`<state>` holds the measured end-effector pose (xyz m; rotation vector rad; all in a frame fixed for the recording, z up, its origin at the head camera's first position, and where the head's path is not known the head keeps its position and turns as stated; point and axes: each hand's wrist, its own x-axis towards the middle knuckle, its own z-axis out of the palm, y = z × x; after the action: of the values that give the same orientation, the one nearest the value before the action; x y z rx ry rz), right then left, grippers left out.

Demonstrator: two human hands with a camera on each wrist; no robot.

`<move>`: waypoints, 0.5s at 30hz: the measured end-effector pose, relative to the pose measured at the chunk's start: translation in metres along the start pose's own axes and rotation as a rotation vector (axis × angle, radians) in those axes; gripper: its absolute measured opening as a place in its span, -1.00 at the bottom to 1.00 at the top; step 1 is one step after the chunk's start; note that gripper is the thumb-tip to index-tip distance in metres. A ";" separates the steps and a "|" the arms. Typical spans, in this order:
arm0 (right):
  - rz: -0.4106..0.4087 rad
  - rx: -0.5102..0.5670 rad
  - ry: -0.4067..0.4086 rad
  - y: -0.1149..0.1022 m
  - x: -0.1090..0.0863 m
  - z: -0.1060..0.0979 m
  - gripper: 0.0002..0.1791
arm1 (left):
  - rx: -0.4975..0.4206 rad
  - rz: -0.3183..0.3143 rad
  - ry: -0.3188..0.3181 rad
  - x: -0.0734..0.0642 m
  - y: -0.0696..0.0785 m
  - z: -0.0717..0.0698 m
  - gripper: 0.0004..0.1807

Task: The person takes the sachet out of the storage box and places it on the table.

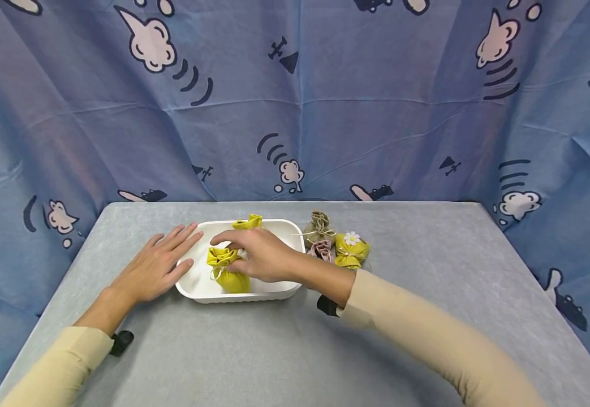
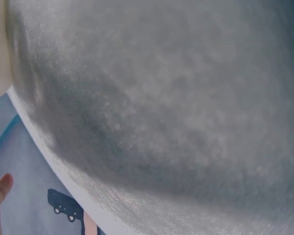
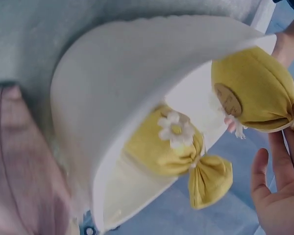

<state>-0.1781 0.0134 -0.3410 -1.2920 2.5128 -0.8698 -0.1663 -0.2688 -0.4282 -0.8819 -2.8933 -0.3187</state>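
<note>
My right hand [image 1: 266,257] pinches a yellow drawstring pouch [image 1: 233,281] by its tied neck, over the left half of a white tray [image 1: 269,293]. In the right wrist view this pouch [image 3: 257,88] shows a round brown tag, and fingers [image 3: 281,166] are at its neck. A second yellow pouch [image 1: 247,223], partly hidden behind the right hand, lies inside the tray; its white flower [image 3: 176,129] shows in the right wrist view. My left hand [image 1: 154,268] rests at the tray's left rim with its fingers straight. One left-hand digit [image 2: 1,188] appears in the left wrist view.
Right of the tray stand an olive pouch [image 1: 320,226], a pink pouch [image 1: 322,250] and a yellow pouch [image 1: 351,257] with a white flower. The grey table [image 1: 274,356] ends at a blue patterned curtain [image 1: 376,135] behind.
</note>
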 end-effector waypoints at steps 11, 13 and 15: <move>0.024 0.087 0.098 -0.005 -0.014 -0.036 -0.46 | -0.001 -0.022 -0.030 0.000 0.000 0.000 -0.33; 0.017 0.107 0.118 -0.005 -0.019 -0.042 -0.46 | -0.001 -0.023 -0.031 0.000 0.000 0.000 -0.33; 0.015 0.116 0.131 -0.003 -0.024 -0.047 -0.45 | -0.004 -0.021 -0.027 0.000 0.001 0.000 -0.33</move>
<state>-0.1809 0.0508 -0.3040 -1.2158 2.5229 -1.1129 -0.1661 -0.2683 -0.4285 -0.8636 -2.9295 -0.3172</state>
